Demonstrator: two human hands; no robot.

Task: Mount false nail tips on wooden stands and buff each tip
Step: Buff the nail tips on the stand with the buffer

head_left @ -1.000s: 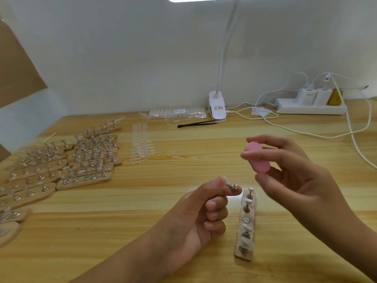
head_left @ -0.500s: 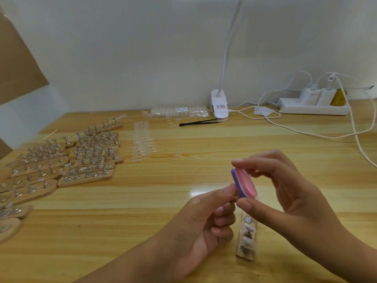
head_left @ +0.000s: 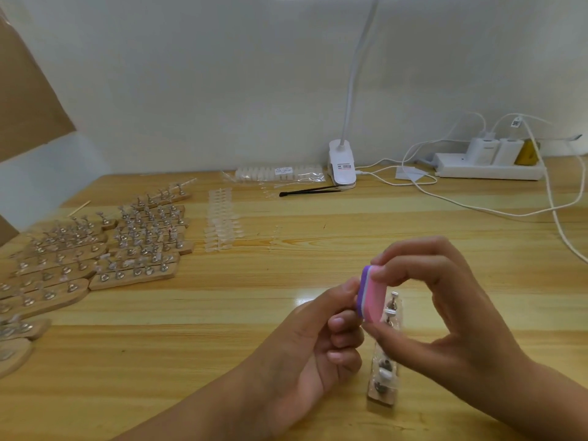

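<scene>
Low at centre, above the table (head_left: 206, 316): the right hand (head_left: 451, 310) pinches the pink-and-purple buffer block (head_left: 371, 294) by its edges, thumb below and forefinger on top, leaving the broad faces free to rub. The left hand (head_left: 315, 342), fingers curled, brings thumb and forefinger against the purple face. What they pinch is hidden, presumably a nail tip. The wooden stand (head_left: 383, 374) lies just beneath, likely for quick remounting. Filled stands (head_left: 133, 275) sit well left, out of the way.

Right hand (head_left: 445, 313) holds buffer (head_left: 370, 294) against left hand (head_left: 305, 351) fingertips, apparently touching.

Lamp clip (head_left: 342, 168) and bag (head_left: 307, 172) labels are unreadable.
</scene>
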